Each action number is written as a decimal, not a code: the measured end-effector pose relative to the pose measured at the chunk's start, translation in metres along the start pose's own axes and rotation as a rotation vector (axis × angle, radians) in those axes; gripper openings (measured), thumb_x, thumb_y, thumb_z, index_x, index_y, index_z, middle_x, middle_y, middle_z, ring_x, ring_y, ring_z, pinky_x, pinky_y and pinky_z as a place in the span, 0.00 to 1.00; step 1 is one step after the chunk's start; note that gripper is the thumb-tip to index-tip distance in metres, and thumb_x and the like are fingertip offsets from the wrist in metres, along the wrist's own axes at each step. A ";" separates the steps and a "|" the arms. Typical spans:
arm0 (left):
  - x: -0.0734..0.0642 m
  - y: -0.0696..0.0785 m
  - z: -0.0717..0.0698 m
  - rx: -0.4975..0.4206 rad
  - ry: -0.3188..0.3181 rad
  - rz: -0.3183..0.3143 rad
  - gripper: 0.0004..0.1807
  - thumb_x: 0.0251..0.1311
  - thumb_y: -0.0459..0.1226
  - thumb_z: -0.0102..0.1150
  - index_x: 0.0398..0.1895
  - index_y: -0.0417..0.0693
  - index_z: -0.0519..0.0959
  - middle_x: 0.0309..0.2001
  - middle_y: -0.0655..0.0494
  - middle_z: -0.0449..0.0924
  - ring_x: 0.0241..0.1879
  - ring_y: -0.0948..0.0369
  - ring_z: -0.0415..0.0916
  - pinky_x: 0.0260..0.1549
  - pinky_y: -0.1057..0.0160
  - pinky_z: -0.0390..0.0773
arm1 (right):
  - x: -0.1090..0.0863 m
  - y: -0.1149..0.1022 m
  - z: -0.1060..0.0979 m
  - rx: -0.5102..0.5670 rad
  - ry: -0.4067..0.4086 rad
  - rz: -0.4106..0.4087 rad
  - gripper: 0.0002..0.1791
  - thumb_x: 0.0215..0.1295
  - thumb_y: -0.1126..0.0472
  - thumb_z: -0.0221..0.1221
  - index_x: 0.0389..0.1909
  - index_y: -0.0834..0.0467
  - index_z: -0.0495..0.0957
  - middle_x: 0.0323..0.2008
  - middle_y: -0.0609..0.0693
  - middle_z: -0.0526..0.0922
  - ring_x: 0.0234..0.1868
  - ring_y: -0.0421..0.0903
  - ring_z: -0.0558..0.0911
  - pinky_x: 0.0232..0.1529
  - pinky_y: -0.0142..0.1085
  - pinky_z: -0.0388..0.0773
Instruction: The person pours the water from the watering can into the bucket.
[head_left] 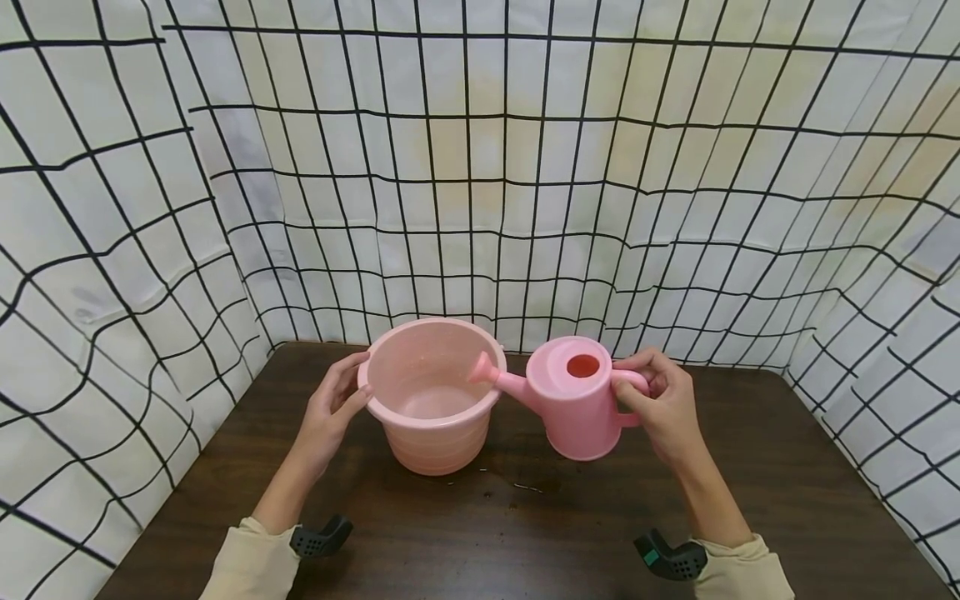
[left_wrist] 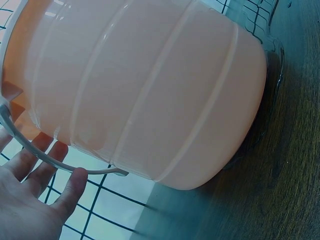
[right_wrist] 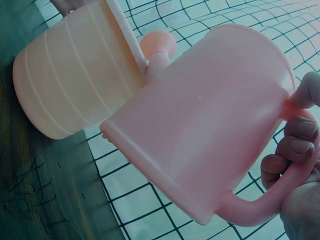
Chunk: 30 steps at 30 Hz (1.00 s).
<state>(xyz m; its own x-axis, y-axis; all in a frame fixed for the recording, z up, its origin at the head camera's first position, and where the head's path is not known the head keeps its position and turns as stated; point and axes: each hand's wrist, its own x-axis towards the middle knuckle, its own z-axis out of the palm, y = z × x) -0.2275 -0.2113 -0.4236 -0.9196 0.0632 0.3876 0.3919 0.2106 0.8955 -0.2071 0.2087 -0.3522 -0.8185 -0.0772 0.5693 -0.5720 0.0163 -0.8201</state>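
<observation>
A pale pink bucket (head_left: 437,446) stands upright on the dark wooden table. My left hand (head_left: 333,408) is at its left side, thumb in front and fingers behind the curved handle (left_wrist: 47,159) by the rim. To the right, my right hand (head_left: 666,408) grips a pink watering can (head_left: 577,421) by its handle (right_wrist: 260,210), fingers curled round it. The can is held above the table, nearly upright, with a round hole in its top. Its spout (head_left: 513,385) points left, and the flared rose (head_left: 483,368) reaches over the bucket's right rim.
Drops and small streaks of water (head_left: 527,487) lie on the table (head_left: 420,542) in front of the bucket. A white cloth wall with a black grid (head_left: 480,200) rises behind the table and on both sides. Dark bands (head_left: 322,537) sit on both wrists.
</observation>
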 end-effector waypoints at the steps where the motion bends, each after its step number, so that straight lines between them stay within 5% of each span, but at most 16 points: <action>1: 0.000 0.000 0.000 0.002 0.001 -0.001 0.26 0.70 0.34 0.48 0.70 0.49 0.62 0.69 0.43 0.66 0.59 0.68 0.67 0.53 0.78 0.66 | 0.000 0.000 0.000 -0.002 0.001 0.003 0.09 0.58 0.79 0.56 0.40 0.75 0.72 0.30 0.45 0.82 0.27 0.40 0.76 0.24 0.36 0.83; 30: -0.001 0.002 0.000 0.003 0.000 0.010 0.26 0.70 0.34 0.48 0.70 0.48 0.61 0.69 0.42 0.66 0.58 0.69 0.67 0.52 0.77 0.66 | 0.000 0.000 0.000 -0.024 0.006 0.008 0.09 0.58 0.79 0.56 0.40 0.75 0.72 0.29 0.45 0.82 0.27 0.40 0.76 0.23 0.37 0.83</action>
<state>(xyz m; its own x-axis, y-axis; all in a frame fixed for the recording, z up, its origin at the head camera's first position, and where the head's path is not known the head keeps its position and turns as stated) -0.2262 -0.2110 -0.4223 -0.9157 0.0657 0.3965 0.4011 0.2126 0.8910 -0.2071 0.2086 -0.3517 -0.8235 -0.0705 0.5629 -0.5662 0.0410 -0.8233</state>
